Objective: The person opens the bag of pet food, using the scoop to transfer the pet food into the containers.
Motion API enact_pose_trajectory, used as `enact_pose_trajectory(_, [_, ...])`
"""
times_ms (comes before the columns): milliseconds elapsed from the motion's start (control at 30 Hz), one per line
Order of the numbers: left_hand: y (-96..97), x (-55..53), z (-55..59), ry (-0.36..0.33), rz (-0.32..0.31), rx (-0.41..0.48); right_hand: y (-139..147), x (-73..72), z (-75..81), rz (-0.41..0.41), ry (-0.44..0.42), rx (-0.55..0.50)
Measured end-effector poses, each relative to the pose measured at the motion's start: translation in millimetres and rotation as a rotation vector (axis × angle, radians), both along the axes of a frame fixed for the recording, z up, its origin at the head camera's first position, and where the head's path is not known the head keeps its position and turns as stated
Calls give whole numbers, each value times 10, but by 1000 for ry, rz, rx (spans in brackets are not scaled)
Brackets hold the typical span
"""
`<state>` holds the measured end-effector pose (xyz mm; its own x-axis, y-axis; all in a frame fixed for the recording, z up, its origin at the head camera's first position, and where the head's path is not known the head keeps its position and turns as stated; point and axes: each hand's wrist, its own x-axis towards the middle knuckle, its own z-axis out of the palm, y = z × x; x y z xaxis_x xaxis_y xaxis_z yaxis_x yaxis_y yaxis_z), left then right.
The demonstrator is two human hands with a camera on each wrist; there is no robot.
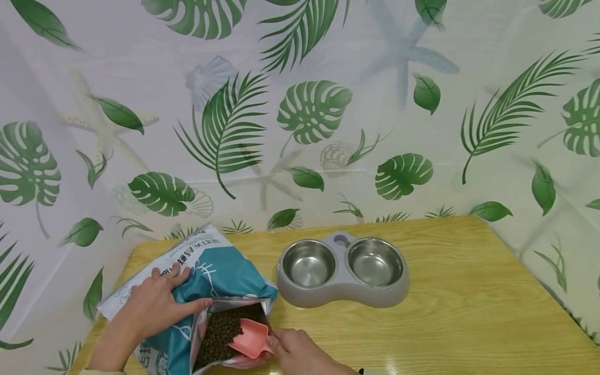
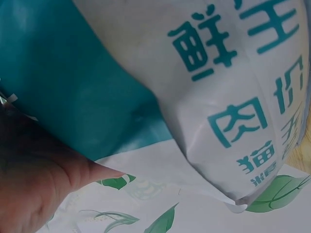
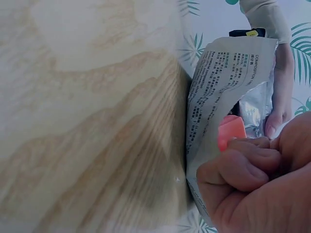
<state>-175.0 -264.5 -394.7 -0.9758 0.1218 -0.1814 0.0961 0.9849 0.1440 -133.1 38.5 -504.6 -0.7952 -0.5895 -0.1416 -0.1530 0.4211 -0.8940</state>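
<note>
Head view, bottom center: right hand (image 1: 302,351) grips pink scoop (image 1: 252,338), blade in kibble (image 1: 219,333). Left hand (image 1: 152,299), fingers spread, rests on bag (image 1: 229,265), lower left, probably steadying its open mouth. Double bowl (image 1: 340,284) just beside, lower center, likely for easy reach.

The bowls (image 1: 309,270) are shiny metal, the table (image 1: 469,291) wood-grained, the scoop (image 1: 252,338) smooth, apparently plastic.
</note>
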Motion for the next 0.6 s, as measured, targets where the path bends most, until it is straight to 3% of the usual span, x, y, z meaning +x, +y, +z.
enact_pose_trajectory(167, [-13,-5,6,10,-7,-5,-37,98,280,-17,-22,-27])
enact_pose_trajectory(367, [-12,-15,11,4,-17,5,43,99,301,-18,-82,-35])
enact_pose_trajectory(500, [-20,-14,13,-7,-13,5,109,124,342,-56,-156,-103])
enact_pose_trajectory(600, [-14,-12,10,-15,-11,9,152,138,363,-77,-257,-156])
